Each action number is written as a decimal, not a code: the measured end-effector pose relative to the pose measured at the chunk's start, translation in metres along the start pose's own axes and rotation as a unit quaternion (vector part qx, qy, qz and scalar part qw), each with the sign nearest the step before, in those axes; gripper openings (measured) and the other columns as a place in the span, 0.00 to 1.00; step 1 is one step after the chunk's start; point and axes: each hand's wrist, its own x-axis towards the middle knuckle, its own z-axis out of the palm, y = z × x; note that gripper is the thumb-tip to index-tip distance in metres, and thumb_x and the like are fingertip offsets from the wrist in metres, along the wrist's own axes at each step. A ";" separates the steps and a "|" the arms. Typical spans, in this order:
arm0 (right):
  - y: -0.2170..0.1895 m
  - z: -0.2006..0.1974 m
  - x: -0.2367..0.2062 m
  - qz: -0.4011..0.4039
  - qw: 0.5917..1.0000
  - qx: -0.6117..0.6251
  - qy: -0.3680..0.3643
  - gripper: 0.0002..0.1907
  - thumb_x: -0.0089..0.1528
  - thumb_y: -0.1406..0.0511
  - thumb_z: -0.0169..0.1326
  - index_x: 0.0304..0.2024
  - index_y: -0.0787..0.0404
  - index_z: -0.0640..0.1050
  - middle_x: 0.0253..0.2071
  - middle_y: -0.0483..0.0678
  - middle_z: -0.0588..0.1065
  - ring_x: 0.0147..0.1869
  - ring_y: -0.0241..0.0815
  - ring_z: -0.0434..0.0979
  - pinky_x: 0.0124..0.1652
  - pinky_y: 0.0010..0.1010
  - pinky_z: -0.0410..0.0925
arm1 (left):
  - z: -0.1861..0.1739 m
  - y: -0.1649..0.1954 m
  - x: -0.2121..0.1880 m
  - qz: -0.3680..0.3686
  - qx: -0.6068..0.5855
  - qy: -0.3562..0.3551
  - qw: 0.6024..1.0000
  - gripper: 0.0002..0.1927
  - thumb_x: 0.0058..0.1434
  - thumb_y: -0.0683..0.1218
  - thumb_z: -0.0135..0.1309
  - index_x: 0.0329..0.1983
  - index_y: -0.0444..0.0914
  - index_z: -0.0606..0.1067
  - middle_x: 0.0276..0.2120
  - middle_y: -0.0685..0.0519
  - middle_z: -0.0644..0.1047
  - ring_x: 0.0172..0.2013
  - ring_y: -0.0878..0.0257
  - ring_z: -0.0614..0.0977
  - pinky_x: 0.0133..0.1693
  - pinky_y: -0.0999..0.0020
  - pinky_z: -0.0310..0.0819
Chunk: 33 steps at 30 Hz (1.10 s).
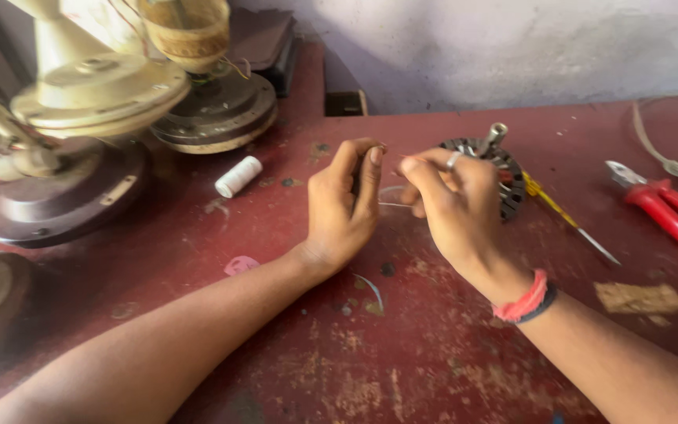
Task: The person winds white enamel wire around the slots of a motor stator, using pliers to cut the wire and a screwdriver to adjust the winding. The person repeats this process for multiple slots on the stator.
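- At the far left, a cream fan housing (96, 86) stood on a dark round base (64, 200), both cut off by the frame edge and partly blurred; a second round motor casing (217, 114) sat just behind, its top out of view.
- A small white thread spool (238, 177) lay on its side on the bench, apart from the hands.
- The left hand (344, 208) was raised above the bench, fingers drawn together in a pinch; what it gripped was too thin to make out clearly.
- A fine wire (394, 206) ran between the two hands, only faintly visible.
- The right hand (453, 204), ring on one finger and red band at the wrist, was likewise pinched closed on that wire.
- The hand partly hid a dark toothed stator core (512, 177) with a metal shaft, lying just behind it.
- A yellow-handled screwdriver (570, 220) lay just right of the core; red-handled pliers (668, 208) lay near the right edge, cut off.
- The red bench top (402, 345) was worn, chipped and stained; a pale plastered wall (512, 47) stood behind.
- Open surface lay in front of the hands, toward the near edge.
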 end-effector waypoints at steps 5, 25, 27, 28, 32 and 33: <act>-0.009 -0.009 0.005 0.066 0.990 0.118 -0.033 0.10 0.63 0.67 0.54 0.41 0.69 0.81 0.28 0.50 0.78 0.24 0.32 0.73 0.20 0.22 0.61 | -0.002 0.007 0.001 -0.017 -0.003 -0.033 0.999 0.07 0.75 0.44 0.51 0.50 0.35 0.75 0.21 0.54 0.72 0.22 0.71 0.69 0.25 0.72 0.64; -0.013 -0.030 -0.027 0.103 0.992 0.040 -0.061 0.13 0.60 0.65 0.59 0.41 0.71 0.84 0.26 0.54 0.81 0.23 0.36 0.75 0.19 0.25 0.65 | -0.012 0.015 0.001 0.171 0.064 -0.117 0.976 0.08 0.72 0.37 0.56 0.52 0.36 0.74 0.37 0.49 0.81 0.35 0.60 0.86 0.35 0.68 0.78; -0.012 -0.030 -0.027 0.086 0.992 0.052 -0.073 0.13 0.61 0.65 0.57 0.41 0.71 0.84 0.27 0.54 0.81 0.25 0.36 0.76 0.21 0.24 0.67 | -0.012 0.016 0.001 0.164 0.056 -0.119 0.978 0.08 0.72 0.37 0.56 0.52 0.36 0.74 0.38 0.49 0.81 0.35 0.60 0.86 0.35 0.69 0.79; -0.011 -0.031 -0.027 0.077 0.991 0.077 -0.073 0.13 0.63 0.66 0.54 0.40 0.71 0.84 0.28 0.53 0.82 0.26 0.36 0.78 0.22 0.24 0.68 | -0.012 0.016 0.001 0.161 0.054 -0.119 0.978 0.07 0.72 0.37 0.56 0.52 0.36 0.74 0.38 0.49 0.81 0.35 0.61 0.86 0.35 0.69 0.79; -0.007 -0.032 -0.018 0.061 0.991 0.114 -0.020 0.12 0.66 0.67 0.54 0.41 0.72 0.81 0.31 0.53 0.81 0.30 0.37 0.79 0.23 0.24 0.68 | -0.012 0.017 -0.001 0.156 0.070 -0.128 0.977 0.07 0.71 0.38 0.57 0.51 0.36 0.75 0.35 0.50 0.81 0.32 0.61 0.85 0.32 0.68 0.76; -0.007 -0.034 -0.016 0.083 0.989 0.124 -0.020 0.12 0.66 0.67 0.54 0.41 0.72 0.81 0.32 0.53 0.81 0.30 0.37 0.78 0.23 0.24 0.67 | -0.011 0.018 -0.002 0.163 0.068 -0.129 0.976 0.08 0.71 0.38 0.57 0.51 0.36 0.75 0.36 0.49 0.81 0.32 0.60 0.85 0.33 0.68 0.76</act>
